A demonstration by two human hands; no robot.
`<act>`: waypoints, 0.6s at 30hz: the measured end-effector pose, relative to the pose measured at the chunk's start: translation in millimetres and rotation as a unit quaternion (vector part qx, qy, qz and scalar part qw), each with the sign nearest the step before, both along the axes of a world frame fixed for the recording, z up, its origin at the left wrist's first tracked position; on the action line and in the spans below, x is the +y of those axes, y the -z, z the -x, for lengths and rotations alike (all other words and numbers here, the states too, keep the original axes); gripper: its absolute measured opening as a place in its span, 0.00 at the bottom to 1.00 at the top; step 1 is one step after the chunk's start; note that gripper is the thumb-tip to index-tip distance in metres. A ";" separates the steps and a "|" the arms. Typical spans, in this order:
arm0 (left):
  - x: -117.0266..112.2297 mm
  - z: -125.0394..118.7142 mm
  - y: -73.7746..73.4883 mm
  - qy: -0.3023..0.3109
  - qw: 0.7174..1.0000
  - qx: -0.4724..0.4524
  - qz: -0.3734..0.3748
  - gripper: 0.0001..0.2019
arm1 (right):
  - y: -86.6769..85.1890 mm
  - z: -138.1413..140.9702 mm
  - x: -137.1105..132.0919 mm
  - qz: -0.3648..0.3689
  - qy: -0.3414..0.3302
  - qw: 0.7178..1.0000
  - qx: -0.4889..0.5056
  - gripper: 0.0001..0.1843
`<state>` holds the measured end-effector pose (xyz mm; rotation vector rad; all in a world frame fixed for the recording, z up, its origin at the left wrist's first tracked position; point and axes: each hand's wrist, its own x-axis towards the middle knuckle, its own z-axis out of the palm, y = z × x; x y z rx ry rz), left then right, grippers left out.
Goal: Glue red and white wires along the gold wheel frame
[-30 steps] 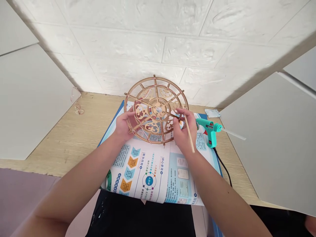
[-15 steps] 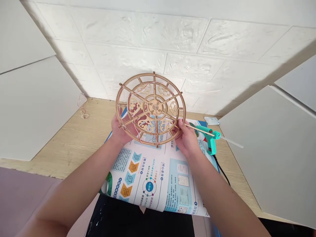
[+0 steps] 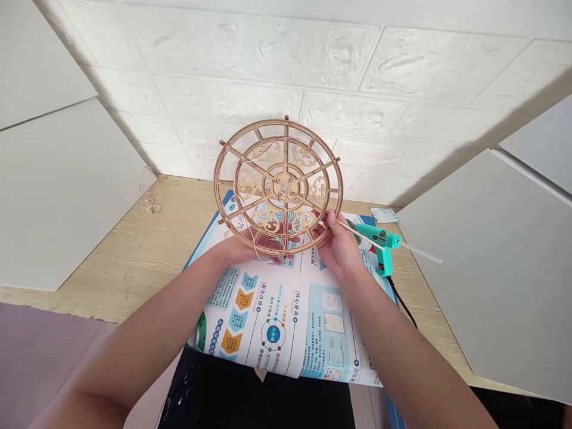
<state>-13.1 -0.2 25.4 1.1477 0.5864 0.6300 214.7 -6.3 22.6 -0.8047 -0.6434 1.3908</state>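
A round wooden fretwork wheel with spokes, heart cut-outs and thin wire strung over it is held up, tilted, above the table. My left hand is under its lower rim, fingers closed on it. At the wheel's lower right rim, my right hand pinches the rim together with a thin wooden stick that points right.
A printed poster covers the wooden table. A teal glue gun with a black cord lies to the right, and a small foil packet behind it. A loose wire coil lies at the left. White panels stand on both sides.
The wheel has been lifted and tipped more upright. My left hand slid from its left rim to its bottom rim. The stick swung from pointing down to pointing right.
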 end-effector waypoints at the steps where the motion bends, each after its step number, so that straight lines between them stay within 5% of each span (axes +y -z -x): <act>1: -0.7 0.6 -0.7 0.018 1.000 0.009 -0.001 0.29 | -0.3 0.3 -0.2 -0.003 -0.002 1.000 -0.001 0.24; 6: -2.3 -2.6 1.5 0.017 0.999 0.028 -0.007 0.33 | 0.5 1.6 0.5 -0.015 -0.006 1.000 -0.007 0.23; 18: -5.2 -21.0 -0.3 -0.257 0.965 0.035 -0.029 0.14 | 0.8 1.3 1.1 -0.048 0.012 0.998 -0.040 0.24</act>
